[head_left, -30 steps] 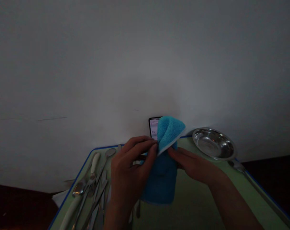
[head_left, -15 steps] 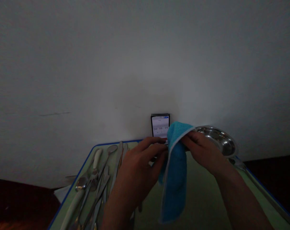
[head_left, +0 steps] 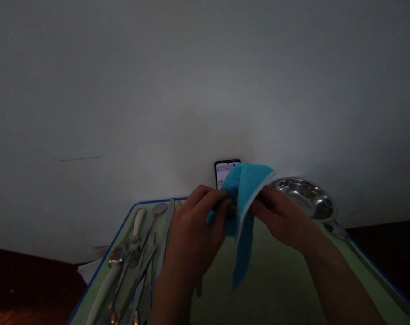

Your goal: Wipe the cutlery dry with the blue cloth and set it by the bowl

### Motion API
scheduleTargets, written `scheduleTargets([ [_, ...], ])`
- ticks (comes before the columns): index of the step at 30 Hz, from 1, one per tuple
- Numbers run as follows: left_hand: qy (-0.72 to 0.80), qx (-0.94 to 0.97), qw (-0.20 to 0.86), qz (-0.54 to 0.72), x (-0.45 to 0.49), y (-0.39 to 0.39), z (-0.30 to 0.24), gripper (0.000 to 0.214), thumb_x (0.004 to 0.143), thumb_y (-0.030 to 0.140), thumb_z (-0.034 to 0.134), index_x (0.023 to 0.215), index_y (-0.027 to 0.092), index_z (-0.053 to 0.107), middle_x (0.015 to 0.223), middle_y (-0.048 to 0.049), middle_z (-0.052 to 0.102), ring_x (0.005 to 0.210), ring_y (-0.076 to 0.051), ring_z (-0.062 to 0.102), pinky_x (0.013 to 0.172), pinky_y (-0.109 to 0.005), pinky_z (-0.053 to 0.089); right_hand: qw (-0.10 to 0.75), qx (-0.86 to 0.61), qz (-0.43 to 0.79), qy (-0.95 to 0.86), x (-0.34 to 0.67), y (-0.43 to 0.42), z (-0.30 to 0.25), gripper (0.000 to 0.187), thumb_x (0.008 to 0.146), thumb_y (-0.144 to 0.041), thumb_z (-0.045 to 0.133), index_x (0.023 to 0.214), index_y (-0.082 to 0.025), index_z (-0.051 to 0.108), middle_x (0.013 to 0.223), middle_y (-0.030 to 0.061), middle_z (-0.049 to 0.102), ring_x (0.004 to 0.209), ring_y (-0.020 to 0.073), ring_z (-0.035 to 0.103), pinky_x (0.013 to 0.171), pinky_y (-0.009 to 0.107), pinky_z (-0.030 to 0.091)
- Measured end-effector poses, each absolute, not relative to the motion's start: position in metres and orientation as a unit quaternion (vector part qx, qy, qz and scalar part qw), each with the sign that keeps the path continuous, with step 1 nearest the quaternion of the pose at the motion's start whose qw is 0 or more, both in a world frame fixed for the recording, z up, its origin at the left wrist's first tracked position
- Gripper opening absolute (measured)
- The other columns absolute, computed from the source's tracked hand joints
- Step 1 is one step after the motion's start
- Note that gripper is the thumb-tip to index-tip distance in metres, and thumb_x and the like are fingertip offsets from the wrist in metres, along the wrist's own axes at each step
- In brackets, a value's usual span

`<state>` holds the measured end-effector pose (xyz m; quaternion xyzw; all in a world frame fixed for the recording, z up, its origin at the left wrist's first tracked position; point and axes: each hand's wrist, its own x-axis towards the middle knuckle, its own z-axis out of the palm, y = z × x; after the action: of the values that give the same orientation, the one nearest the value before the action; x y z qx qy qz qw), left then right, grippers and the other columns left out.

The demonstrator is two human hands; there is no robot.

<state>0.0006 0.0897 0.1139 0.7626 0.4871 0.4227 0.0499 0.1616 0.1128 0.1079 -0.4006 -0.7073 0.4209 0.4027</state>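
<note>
A light-blue cloth (head_left: 250, 180) with a pale edge hangs draped between my two hands above the table. My left hand (head_left: 200, 225) is closed, its thumb and fingers pinching a bunched part of the cloth; a bit of blue shows between them. Whether something else lies inside the folds is hidden. From the other side my right hand (head_left: 289, 219) is closed on the cloth, with its fingertips tucked underneath the edge. One end of the cloth dangles below the hands.
Metal spoons, forks and knives (head_left: 137, 266), some with white handles, lie on the green table (head_left: 259, 289) at left. A phone (head_left: 223, 169) leans on the wall, partly covered by the cloth. A steel bowl (head_left: 321, 205) and a long fork (head_left: 340, 232) are at right.
The cloth has been bunched and lifted a little, spreading left over the phone. Its hanging end is shorter and narrower. Both hands have shifted slightly left, and blue now shows in my left fingers.
</note>
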Motion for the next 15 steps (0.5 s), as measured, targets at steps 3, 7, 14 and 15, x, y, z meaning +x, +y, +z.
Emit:
scheduleTargets([
  [3,0.514,0.753,0.063,0.405,0.001,0.091,0.114,0.009,0.081,0.015,0.053,0.084,0.018,0.061,0.082,-0.0011,0.058,0.072,-0.013,0.055,0.066,-0.027,0.043,0.343,-0.388,0.435,-0.737,0.166,0.113,0.106,0.022,0.074,-0.032,0.059,0.094,-0.023,0.056,0.091,0.0002,0.062,0.08,0.0146,0.057,0.073,0.028,0.047],
  [7,0.517,0.753,0.087,0.399,0.005,0.091,0.114,0.008,0.081,0.019,0.053,0.083,0.02,0.061,0.081,-0.0006,0.06,0.074,-0.014,0.056,0.067,-0.027,0.044,0.331,-0.45,0.35,-0.752,0.168,0.116,0.104,0.016,0.078,-0.034,0.051,0.078,-0.019,0.058,0.074,0.0009,0.06,0.068,0.0145,0.055,0.063,0.028,0.046],
  [14,0.595,0.703,0.142,0.362,0.001,0.091,0.112,0.016,0.073,0.029,0.063,0.079,0.02,0.051,0.071,0.0029,0.059,0.063,-0.014,0.058,0.056,-0.025,0.043,0.435,-0.472,0.354,-0.681,0.156,0.118,0.102,0.011,0.077,-0.024,0.05,0.084,-0.018,0.056,0.08,0.0027,0.063,0.073,0.0162,0.058,0.067,0.03,0.047],
  [15,0.592,0.716,0.154,0.336,-0.001,0.09,0.112,0.015,0.075,0.031,0.061,0.077,0.02,0.051,0.069,0.003,0.059,0.062,-0.014,0.057,0.056,-0.025,0.043,0.451,-0.471,0.339,-0.678,0.154,0.118,0.101,0.01,0.076,-0.023,0.051,0.084,-0.019,0.056,0.082,0.0029,0.063,0.076,0.0167,0.058,0.071,0.031,0.047],
])
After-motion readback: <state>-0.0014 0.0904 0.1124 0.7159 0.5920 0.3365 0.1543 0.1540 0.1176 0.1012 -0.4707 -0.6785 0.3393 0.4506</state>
